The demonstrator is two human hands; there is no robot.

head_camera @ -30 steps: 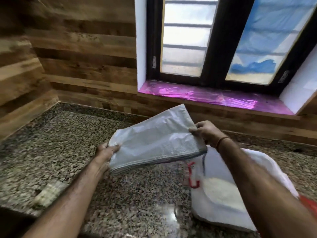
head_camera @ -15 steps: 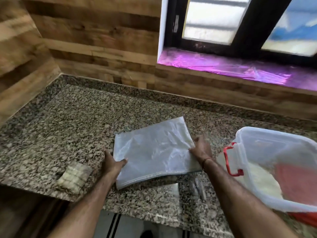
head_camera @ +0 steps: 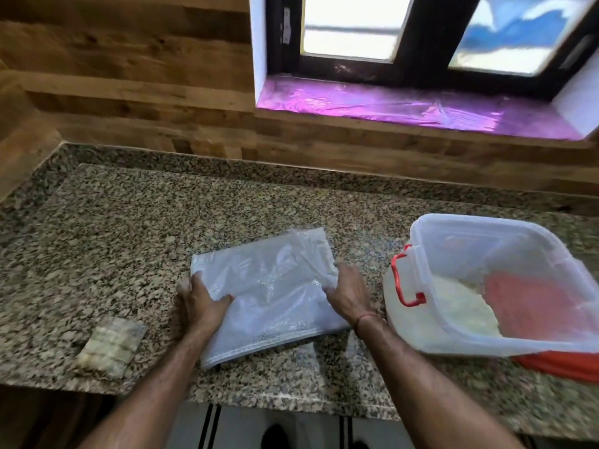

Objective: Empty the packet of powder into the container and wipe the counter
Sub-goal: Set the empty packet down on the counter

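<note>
A flat, clear plastic packet (head_camera: 272,293) lies on the speckled granite counter (head_camera: 129,228), near its front edge. My left hand (head_camera: 201,306) grips the packet's left edge, thumb on top. My right hand (head_camera: 348,294) holds its right edge, fingers curled on the plastic. To the right stands a clear plastic container (head_camera: 492,286) with a red clip handle (head_camera: 405,280); pale powder lies in its bottom. A folded checked cloth (head_camera: 110,348) rests on the counter at the front left.
A wooden wall runs along the back and left of the counter. A window sill covered in pink film (head_camera: 405,108) sits above the back right. A red lid (head_camera: 557,364) shows under the container's near right side.
The packet has come down from the air onto the counter, both hands still on its edges. The view has tilted downward.
</note>
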